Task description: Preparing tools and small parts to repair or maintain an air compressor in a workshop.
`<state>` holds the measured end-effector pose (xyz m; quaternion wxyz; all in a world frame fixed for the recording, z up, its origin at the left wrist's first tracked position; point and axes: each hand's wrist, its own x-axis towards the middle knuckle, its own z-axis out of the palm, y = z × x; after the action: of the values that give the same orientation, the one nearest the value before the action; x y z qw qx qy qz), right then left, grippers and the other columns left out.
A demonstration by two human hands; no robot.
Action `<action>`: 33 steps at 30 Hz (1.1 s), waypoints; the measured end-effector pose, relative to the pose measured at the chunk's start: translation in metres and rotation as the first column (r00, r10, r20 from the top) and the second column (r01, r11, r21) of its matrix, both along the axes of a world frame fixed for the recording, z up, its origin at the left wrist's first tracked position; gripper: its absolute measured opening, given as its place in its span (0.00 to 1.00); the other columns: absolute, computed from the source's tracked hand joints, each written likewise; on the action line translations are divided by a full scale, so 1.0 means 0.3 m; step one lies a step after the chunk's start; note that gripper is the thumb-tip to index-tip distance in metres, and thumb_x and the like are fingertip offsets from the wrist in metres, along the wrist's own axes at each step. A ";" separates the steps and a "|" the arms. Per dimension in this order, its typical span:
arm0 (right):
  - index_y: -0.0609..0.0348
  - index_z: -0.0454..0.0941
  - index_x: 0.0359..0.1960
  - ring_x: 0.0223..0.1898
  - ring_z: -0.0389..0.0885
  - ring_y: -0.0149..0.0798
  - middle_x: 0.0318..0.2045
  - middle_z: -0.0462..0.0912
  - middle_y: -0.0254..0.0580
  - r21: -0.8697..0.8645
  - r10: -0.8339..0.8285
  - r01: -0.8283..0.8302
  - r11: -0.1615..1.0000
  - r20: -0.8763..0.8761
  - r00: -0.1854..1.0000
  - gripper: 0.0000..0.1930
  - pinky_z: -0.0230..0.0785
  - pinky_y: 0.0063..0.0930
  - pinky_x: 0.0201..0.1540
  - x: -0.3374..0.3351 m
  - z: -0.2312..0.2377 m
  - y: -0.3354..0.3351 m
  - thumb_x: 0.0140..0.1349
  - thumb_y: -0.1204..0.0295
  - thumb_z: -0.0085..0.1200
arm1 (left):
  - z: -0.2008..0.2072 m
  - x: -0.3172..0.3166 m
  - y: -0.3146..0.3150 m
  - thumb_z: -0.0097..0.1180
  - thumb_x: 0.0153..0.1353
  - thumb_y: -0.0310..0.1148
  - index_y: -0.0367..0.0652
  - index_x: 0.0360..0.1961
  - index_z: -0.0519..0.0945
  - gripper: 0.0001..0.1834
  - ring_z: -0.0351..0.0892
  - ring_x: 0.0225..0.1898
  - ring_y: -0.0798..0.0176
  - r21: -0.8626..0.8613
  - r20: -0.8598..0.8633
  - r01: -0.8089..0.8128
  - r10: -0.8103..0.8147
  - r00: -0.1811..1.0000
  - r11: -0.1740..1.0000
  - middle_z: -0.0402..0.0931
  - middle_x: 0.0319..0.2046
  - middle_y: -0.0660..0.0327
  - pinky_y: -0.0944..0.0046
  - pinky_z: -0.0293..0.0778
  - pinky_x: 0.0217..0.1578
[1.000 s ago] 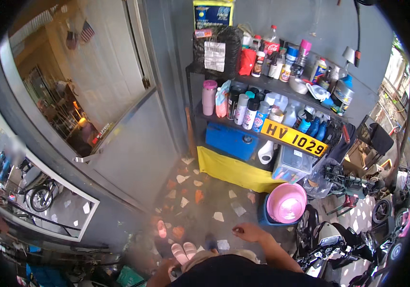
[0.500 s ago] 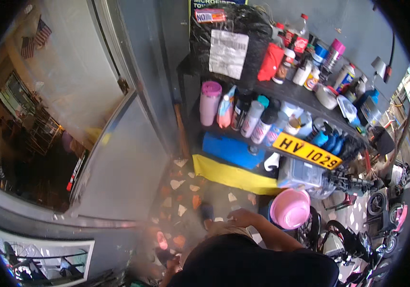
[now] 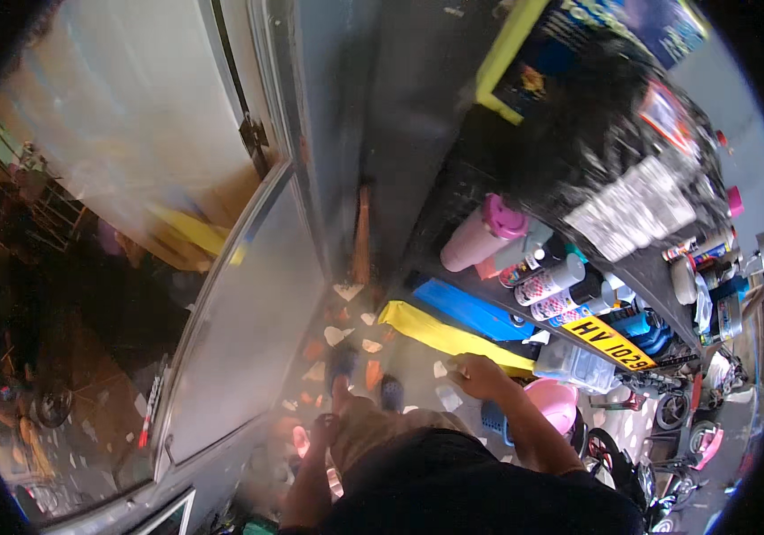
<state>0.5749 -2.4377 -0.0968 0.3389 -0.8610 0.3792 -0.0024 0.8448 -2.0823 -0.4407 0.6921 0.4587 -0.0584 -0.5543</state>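
Note:
My right hand (image 3: 482,375) is out in front of my body, its fingers loosely curled with nothing seen in them. From above, it appears near the end of a yellow cloth-like strip (image 3: 440,337), which hangs along the bottom of the shelf. My left hand (image 3: 324,430) hangs low beside my leg, over the speckled floor (image 3: 337,335). Its fingers are too blurred to make out, and no object shows in it. Closest to the right forearm are a pink basin (image 3: 553,403) and a blue basket (image 3: 494,421).
A dark shelf (image 3: 466,192) on the right carries a black-wrapped package (image 3: 578,134), a pink tumbler (image 3: 484,234) and several spray cans (image 3: 549,280). At the left is a grey-framed door (image 3: 239,348); a broom (image 3: 362,236) leans in the corner. Motorbikes (image 3: 667,446) stand at lower right.
The view has turned and come closer to the shelf, whose package now looms larger at upper right. My left hand and forearm show more fully; the right hand is still out in front.

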 end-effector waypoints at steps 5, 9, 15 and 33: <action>0.59 0.80 0.45 0.34 0.82 0.51 0.33 0.83 0.52 0.185 -0.064 0.093 0.978 -0.156 0.986 0.15 0.74 0.41 0.39 0.014 0.001 0.030 0.62 0.62 0.57 | 0.255 0.155 -0.522 0.59 0.58 0.33 0.39 0.37 0.81 0.09 0.82 0.36 0.47 0.429 0.894 0.216 -0.446 0.036 0.877 0.81 0.36 0.51 0.50 0.76 0.38; 0.60 0.80 0.45 0.33 0.82 0.48 0.33 0.83 0.52 0.173 -0.148 0.165 0.971 -0.103 0.984 0.16 0.74 0.40 0.38 0.067 0.038 0.061 0.62 0.62 0.58 | 0.448 0.243 -0.927 0.55 0.61 0.24 0.38 0.42 0.79 0.08 0.82 0.39 0.59 0.332 0.764 0.369 -0.477 0.434 0.868 0.81 0.38 0.56 0.62 0.77 0.40; 0.60 0.79 0.43 0.28 0.80 0.36 0.28 0.81 0.44 -0.131 -0.561 0.590 0.796 0.203 0.802 0.11 0.73 0.30 0.33 0.063 0.188 0.034 0.59 0.75 0.59 | 0.892 0.233 -1.379 0.56 0.64 0.29 0.39 0.52 0.76 0.15 0.78 0.44 0.60 0.031 0.928 0.197 -0.101 0.359 0.980 0.78 0.44 0.53 0.63 0.74 0.46; 0.58 0.60 0.67 0.58 0.72 0.44 0.59 0.72 0.47 -0.180 -0.210 0.861 0.476 0.927 0.310 0.28 0.62 0.43 0.63 -0.089 0.553 -0.135 0.71 0.58 0.43 | 1.783 -0.390 -1.238 0.50 0.64 0.43 0.55 0.70 0.61 0.33 0.39 0.71 0.35 -0.515 0.752 0.799 0.611 0.248 0.310 0.47 0.72 0.48 0.25 0.45 0.64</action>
<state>0.5483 -2.4781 0.0691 0.1129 -0.6056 0.4369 -0.6555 0.7280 -2.4538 0.0942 0.5525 0.1747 -0.8137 -0.0452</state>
